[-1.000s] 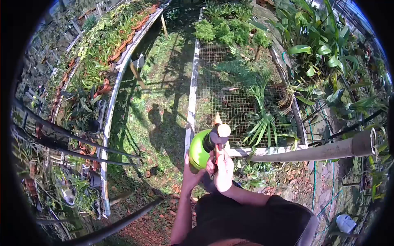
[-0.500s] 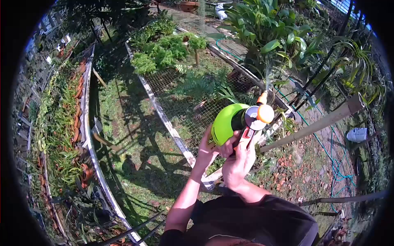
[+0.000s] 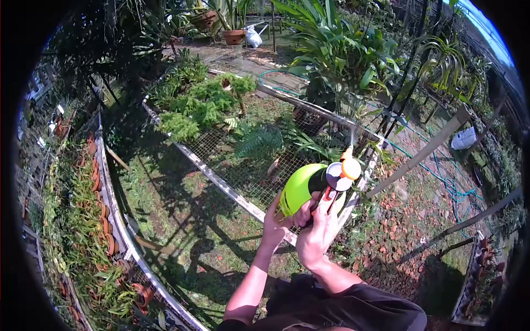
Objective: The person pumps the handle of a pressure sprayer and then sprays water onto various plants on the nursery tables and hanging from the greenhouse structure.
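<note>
A lime-green pump sprayer (image 3: 300, 186) is held out in front of me, over the near corner of a wire-mesh bench. Its dark collar carries a round orange knob and an orange nozzle, and a thin mist leaves the nozzle toward the potted plants. My left hand (image 3: 276, 223) is closed around the underside of the green bottle. My right hand (image 3: 316, 234) grips the handle at the top, its thumb by the red trigger part. Some fingers are hidden behind the bottle and handle.
The mesh bench (image 3: 212, 175) holds ferns and leafy plants (image 3: 207, 105). A bamboo pole (image 3: 422, 151) slants at right, near a blue-green hose (image 3: 461, 193) on the ground. Along the left runs a bench with rows of clay pots (image 3: 105, 215). A large leafy plant (image 3: 337, 49) stands behind.
My view has tilted up, bringing more of the back path and pots into sight. The sprayer sits slightly lower in view, still held in both hands and still misting.
</note>
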`<state>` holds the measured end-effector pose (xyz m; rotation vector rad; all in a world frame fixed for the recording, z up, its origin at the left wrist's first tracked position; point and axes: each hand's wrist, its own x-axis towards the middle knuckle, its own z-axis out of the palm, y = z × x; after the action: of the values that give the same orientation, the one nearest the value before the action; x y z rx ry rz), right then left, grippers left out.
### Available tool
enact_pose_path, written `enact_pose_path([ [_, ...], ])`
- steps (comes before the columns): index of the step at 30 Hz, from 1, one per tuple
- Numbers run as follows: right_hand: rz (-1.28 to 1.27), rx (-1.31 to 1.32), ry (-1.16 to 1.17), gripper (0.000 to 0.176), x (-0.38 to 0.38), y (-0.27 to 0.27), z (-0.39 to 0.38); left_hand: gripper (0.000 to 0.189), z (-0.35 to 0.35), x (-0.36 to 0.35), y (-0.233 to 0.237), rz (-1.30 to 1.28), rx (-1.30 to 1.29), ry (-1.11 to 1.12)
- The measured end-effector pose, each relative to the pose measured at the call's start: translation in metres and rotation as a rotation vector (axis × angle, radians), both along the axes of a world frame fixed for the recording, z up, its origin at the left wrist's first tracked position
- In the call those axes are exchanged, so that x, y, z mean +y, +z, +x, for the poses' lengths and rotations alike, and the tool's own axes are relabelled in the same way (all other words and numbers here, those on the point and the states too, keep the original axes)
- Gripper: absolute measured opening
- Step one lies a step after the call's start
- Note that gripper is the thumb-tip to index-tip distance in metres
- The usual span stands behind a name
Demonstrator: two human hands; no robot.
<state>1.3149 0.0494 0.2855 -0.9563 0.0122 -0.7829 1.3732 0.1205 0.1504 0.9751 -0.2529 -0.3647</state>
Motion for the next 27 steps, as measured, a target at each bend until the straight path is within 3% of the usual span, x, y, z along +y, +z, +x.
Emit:
enact_pose_path([
  [1, -0.029, -0.038, -0.020, 0.025, 0.006, 0.002, 0.005, 0.080, 0.006, -0.001, 0.005, -0.129, 0.019, -0.055],
  [5, -0.220, -0.007, -0.071, 0.026, 0.029, 0.012, 0.029, 0.078, 0.026, 0.005, 0.027, 0.060, -0.123, 0.021],
  [7, -0.230, 0.058, 0.018, 0.023, 0.038, 0.013, 0.040, 0.074, 0.040, 0.014, 0.005, -0.159, 0.272, -0.051],
  [9, -0.220, 0.094, -0.026, 0.022, 0.044, -0.001, 0.056, 0.073, 0.052, 0.026, -0.014, -0.114, 0.271, -0.093],
  [11, -0.144, 0.132, -0.036, 0.022, 0.046, -0.011, 0.070, 0.069, 0.068, 0.034, -0.046, 0.031, 0.099, -0.062],
  [14, 0.053, 0.088, 0.020, 0.024, 0.047, -0.019, 0.102, 0.066, 0.087, 0.046, -0.029, 0.172, -0.022, -0.010],
  [21, -0.138, 0.153, 0.191, 0.025, 0.076, -0.006, 0.194, 0.087, 0.184, 0.085, -0.056, 0.169, -0.042, 0.088],
  [24, -0.205, 0.131, 0.150, 0.029, 0.082, -0.002, 0.228, 0.087, 0.208, 0.105, 0.002, 0.306, -0.103, 0.229],
  [27, -0.180, 0.244, 0.300, 0.027, 0.090, 0.008, 0.257, 0.088, 0.229, 0.117, 0.005, 0.324, -0.095, 0.341],
])
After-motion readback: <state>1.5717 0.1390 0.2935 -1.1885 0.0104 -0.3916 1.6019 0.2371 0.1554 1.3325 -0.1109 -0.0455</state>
